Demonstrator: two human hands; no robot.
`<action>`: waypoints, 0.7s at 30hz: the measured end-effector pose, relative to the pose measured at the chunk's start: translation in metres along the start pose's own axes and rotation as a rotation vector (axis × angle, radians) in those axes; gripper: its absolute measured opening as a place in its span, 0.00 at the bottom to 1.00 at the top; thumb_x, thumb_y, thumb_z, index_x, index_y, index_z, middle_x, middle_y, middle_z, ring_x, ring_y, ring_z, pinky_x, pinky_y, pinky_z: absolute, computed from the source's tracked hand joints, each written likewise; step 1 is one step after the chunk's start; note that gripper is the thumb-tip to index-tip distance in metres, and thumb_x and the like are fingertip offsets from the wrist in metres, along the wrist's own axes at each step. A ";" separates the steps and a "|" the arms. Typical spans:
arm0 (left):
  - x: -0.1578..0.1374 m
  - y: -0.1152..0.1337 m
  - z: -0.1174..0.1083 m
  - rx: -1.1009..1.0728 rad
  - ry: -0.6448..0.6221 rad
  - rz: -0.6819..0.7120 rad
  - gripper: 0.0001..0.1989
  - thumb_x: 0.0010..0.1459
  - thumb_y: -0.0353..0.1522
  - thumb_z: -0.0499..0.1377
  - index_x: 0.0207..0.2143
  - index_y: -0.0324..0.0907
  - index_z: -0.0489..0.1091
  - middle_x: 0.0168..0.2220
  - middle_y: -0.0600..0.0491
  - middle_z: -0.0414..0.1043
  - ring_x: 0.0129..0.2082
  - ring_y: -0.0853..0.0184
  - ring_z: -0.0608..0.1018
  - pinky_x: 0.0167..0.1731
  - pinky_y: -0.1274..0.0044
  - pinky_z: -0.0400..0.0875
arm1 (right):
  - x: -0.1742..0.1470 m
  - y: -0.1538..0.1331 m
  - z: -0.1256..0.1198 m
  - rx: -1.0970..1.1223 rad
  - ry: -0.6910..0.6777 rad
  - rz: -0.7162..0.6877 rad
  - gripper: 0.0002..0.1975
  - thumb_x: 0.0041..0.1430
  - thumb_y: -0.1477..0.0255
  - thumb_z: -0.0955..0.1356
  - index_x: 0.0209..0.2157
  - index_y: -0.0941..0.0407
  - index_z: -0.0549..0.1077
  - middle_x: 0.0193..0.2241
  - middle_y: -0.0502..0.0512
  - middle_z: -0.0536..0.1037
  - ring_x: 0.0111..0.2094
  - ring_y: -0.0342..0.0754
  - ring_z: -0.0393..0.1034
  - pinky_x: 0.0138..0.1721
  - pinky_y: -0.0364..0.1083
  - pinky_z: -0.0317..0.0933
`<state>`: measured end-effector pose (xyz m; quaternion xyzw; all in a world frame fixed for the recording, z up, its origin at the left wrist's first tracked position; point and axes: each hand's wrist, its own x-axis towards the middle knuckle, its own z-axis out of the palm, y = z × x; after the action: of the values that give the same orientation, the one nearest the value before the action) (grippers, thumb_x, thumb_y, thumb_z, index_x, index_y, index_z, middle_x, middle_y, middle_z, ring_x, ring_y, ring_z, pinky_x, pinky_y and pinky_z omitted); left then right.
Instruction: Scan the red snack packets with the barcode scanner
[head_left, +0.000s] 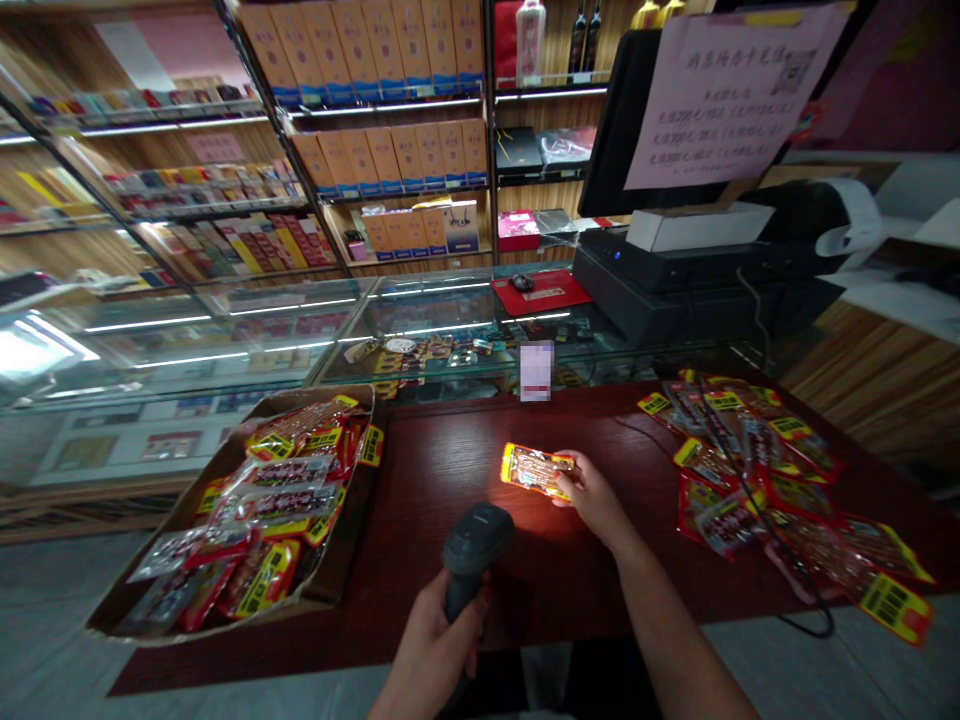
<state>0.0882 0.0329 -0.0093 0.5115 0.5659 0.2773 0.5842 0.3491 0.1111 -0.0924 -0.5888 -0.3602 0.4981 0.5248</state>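
My left hand point(442, 630) is wrapped round the handle of a dark barcode scanner point(477, 540), its head tilted up and forward above the desk. A reddish light falls on the wood just ahead of it. In my right hand point(589, 492) a small red and yellow snack packet point(534, 470) is pinched at its right end, a little above the desk and facing the scanner. On the left, an open cardboard box point(358, 520) holds several similar packets. A loose pile of snack packets point(750, 470) lies on the desk's right side.
The dark red desk point(420, 450) meets a glass display counter point(420, 300). A black cable point(750, 500) loops over the right pile. Behind stand a monitor point(615, 130) and a black till base point(637, 290). A red mat with a mouse point(517, 283) lies on the glass.
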 end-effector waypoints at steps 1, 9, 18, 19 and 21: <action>0.000 0.000 0.000 -0.001 -0.005 0.000 0.17 0.53 0.43 0.60 0.36 0.39 0.70 0.13 0.64 0.60 0.12 0.75 0.61 0.15 0.82 0.57 | 0.000 0.000 0.001 -0.003 0.004 0.000 0.20 0.52 0.62 0.72 0.47 0.49 0.70 0.45 0.53 0.80 0.40 0.51 0.78 0.30 0.47 0.76; 0.008 -0.013 0.002 -0.050 0.002 0.011 0.17 0.55 0.42 0.60 0.38 0.38 0.70 0.13 0.65 0.61 0.12 0.75 0.61 0.14 0.83 0.56 | -0.008 -0.010 0.000 0.045 -0.001 -0.038 0.24 0.48 0.57 0.75 0.45 0.52 0.72 0.38 0.51 0.80 0.35 0.49 0.77 0.26 0.43 0.74; 0.019 -0.045 -0.005 -0.330 0.142 -0.102 0.25 0.50 0.48 0.64 0.42 0.38 0.68 0.17 0.64 0.64 0.11 0.75 0.64 0.09 0.83 0.61 | -0.013 -0.082 0.112 0.331 -0.336 0.090 0.22 0.49 0.60 0.75 0.44 0.50 0.70 0.36 0.48 0.79 0.30 0.45 0.76 0.19 0.40 0.70; 0.019 -0.045 -0.006 -0.339 0.147 -0.103 0.25 0.50 0.48 0.64 0.42 0.38 0.68 0.17 0.64 0.64 0.11 0.75 0.64 0.09 0.83 0.61 | -0.010 -0.091 0.138 0.339 -0.427 0.085 0.22 0.49 0.60 0.75 0.43 0.51 0.69 0.36 0.48 0.79 0.30 0.46 0.77 0.20 0.40 0.70; 0.019 -0.043 -0.007 -0.347 0.154 -0.098 0.25 0.49 0.48 0.65 0.41 0.38 0.69 0.17 0.64 0.64 0.11 0.75 0.63 0.09 0.83 0.61 | -0.006 -0.106 0.189 0.337 -0.576 0.062 0.23 0.50 0.58 0.75 0.44 0.50 0.68 0.40 0.49 0.79 0.32 0.47 0.78 0.23 0.44 0.73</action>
<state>0.0747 0.0377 -0.0549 0.3521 0.5769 0.3802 0.6314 0.1755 0.1751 0.0211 -0.3395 -0.3885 0.7122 0.4761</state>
